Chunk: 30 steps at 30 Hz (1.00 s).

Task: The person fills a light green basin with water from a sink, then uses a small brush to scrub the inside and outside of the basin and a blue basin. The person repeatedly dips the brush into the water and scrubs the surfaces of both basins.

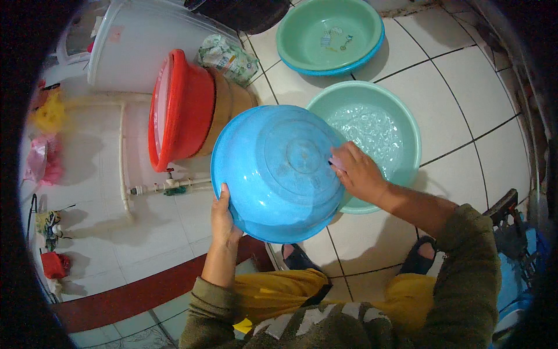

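Observation:
My left hand (224, 218) grips the rim of a blue plastic basin (279, 174), thumb on the outside. The basin is tilted so its round underside faces me, with dull marks near the centre. Against the right part of that underside, my right hand (359, 172) presses a small pinkish cloth or sponge (337, 162), mostly covered by the fingers. Below and behind the blue basin, a light green basin (412, 144) stands on the floor with rippling water (370, 131) in it. The blue basin hides its left side.
Stacked green and blue basins (301, 39) stand on the tiled floor (449, 96) farther off. At left are a red basin (192, 118) on its side, a printed plastic packet (229, 59), a translucent container (152, 48) and a pipe with a valve (172, 185).

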Each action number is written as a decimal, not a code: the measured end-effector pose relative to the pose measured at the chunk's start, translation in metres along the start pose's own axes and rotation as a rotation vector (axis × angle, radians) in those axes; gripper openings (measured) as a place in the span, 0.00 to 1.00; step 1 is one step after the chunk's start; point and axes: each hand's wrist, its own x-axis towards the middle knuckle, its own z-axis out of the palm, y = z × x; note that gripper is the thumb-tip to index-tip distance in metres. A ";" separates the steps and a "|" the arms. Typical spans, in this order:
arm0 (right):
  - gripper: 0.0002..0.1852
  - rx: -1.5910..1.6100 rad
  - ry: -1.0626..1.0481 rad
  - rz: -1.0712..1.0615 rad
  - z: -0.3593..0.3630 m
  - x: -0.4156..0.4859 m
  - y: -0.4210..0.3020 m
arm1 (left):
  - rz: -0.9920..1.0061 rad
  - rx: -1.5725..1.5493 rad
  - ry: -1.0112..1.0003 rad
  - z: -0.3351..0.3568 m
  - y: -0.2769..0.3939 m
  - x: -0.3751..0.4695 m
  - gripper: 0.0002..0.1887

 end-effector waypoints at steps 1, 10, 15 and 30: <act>0.18 0.032 0.001 0.194 -0.001 0.003 0.003 | -0.001 0.004 -0.022 0.001 0.000 0.000 0.37; 0.15 -0.040 0.285 0.080 0.021 0.042 -0.006 | 0.048 0.049 -0.016 0.021 0.004 -0.003 0.36; 0.14 0.089 0.321 -0.107 0.015 0.032 -0.022 | 0.002 0.044 -0.003 0.022 0.000 -0.004 0.37; 0.09 -0.073 0.305 0.118 0.018 0.057 -0.006 | -0.005 -0.008 0.030 0.020 0.002 -0.002 0.31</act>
